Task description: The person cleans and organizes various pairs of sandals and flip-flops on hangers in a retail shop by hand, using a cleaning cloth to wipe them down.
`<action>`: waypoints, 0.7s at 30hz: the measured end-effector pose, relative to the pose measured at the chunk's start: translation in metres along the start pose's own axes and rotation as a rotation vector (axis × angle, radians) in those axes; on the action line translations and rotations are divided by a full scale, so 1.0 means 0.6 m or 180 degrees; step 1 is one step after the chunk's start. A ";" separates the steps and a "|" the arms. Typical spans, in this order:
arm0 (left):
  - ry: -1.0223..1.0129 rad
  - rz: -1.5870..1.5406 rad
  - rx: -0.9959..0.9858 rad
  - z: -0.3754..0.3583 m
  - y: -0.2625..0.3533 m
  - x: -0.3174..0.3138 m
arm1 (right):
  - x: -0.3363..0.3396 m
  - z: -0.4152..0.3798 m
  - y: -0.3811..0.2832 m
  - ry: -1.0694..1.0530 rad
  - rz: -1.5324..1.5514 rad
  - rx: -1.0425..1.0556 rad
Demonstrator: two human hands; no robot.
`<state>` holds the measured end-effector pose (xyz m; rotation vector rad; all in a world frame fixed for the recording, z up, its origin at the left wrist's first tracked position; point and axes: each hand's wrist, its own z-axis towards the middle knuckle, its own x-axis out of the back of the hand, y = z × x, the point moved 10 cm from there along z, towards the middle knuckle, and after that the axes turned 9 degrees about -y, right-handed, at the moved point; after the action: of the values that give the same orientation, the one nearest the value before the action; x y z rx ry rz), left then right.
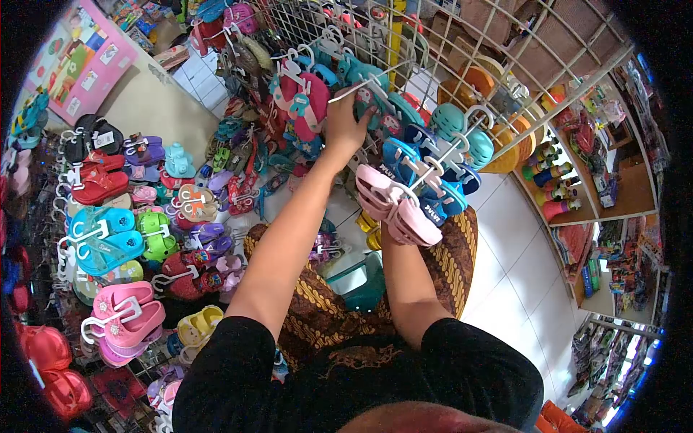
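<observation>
One pink sandal pair [397, 206] hangs unplaced in the right hand [390, 220] (fingers hidden, grip unclear); left hand [345, 126] fingers clamp a rack hook [354, 90], upper centre.

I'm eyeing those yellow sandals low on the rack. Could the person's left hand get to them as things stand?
Probably yes. The left hand is up at the wire rack, but the yellow sandals hang beside that arm with nothing in front of them.

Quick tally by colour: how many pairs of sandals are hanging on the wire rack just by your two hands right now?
Pink pair, at the right hand: 1
Blue pairs: 2
Teal pair: 1
Pink-and-teal pair, by the left hand: 1
Total: 5, all on the wire rack
</observation>
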<state>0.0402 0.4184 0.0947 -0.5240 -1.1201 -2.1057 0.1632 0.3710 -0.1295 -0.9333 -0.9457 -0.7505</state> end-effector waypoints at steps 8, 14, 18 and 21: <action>-0.0218 -0.0368 0.0046 0.037 -0.015 -0.027 | -0.005 -0.001 0.006 -0.0072 0.0198 -0.0061; 0.0400 0.0009 -0.0309 0.019 0.046 0.007 | -0.018 0.002 0.010 -0.0132 0.0399 -0.0092; 0.0173 -0.0076 -0.0102 0.047 0.044 -0.008 | -0.025 0.004 0.007 -0.0174 0.0557 -0.0093; 0.0218 -0.0068 -0.0103 0.059 0.052 -0.018 | -0.030 0.005 0.004 -0.0187 0.0672 -0.0115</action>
<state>0.0714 0.4397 0.1249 -0.4534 -1.0591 -2.1469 0.1569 0.3771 -0.1456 -1.0732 -0.8713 -0.5649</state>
